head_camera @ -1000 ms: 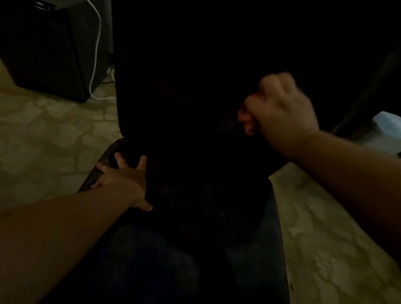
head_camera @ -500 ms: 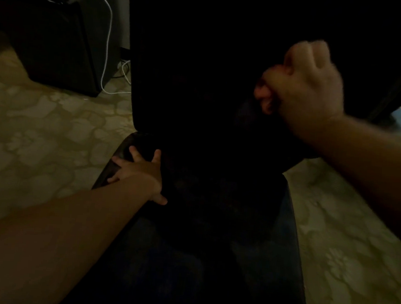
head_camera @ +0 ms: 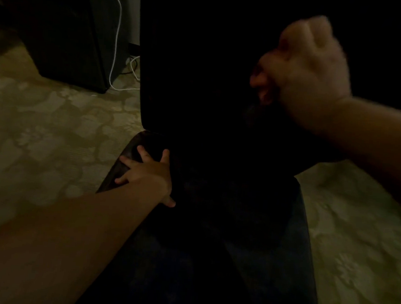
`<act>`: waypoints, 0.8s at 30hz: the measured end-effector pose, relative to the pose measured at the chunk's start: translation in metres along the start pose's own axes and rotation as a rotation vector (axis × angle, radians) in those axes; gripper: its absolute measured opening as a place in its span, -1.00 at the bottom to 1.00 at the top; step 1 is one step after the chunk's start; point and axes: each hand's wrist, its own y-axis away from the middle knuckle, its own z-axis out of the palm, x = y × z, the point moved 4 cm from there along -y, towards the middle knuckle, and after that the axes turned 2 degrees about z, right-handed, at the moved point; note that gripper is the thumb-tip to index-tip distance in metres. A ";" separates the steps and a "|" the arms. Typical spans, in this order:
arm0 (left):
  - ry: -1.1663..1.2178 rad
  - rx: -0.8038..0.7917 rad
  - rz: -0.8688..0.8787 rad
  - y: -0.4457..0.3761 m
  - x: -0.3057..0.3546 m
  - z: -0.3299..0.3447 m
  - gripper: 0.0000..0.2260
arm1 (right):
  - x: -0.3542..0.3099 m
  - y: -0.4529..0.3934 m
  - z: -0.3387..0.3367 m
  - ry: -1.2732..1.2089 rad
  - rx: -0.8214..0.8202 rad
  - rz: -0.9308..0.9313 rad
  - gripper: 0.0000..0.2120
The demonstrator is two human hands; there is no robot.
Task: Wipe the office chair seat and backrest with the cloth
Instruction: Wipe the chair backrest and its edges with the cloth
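Observation:
The room is very dim. A black office chair fills the middle, its backrest [head_camera: 196, 63] rising at the top and its seat [head_camera: 211, 259] stretching toward me. My left hand [head_camera: 145, 174] lies flat with fingers spread on the seat's back left corner. My right hand [head_camera: 304, 73] is a closed fist held against the right side of the backrest. A dark cloth [head_camera: 256, 115] hangs bunched just below that fist, barely distinguishable from the black upholstery.
Pale patterned carpet [head_camera: 54, 129] surrounds the chair on both sides. A dark cabinet [head_camera: 67, 35] stands at the back left, with a white cable [head_camera: 116, 39] running down its side onto the floor.
My right fist has climbed up the backrest's right side from its lower part. My left hand has stayed on the seat's back left corner.

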 end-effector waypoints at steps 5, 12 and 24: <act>-0.022 0.033 0.016 0.002 -0.003 0.003 0.40 | -0.028 0.062 0.057 0.248 -0.278 -0.453 -0.80; -0.032 0.055 0.027 0.003 -0.003 0.003 0.40 | -0.053 0.052 0.058 0.288 -0.480 -0.473 -0.72; -0.059 0.077 0.072 0.002 -0.009 0.006 0.37 | -0.054 0.032 0.061 0.193 -0.228 -0.600 -0.83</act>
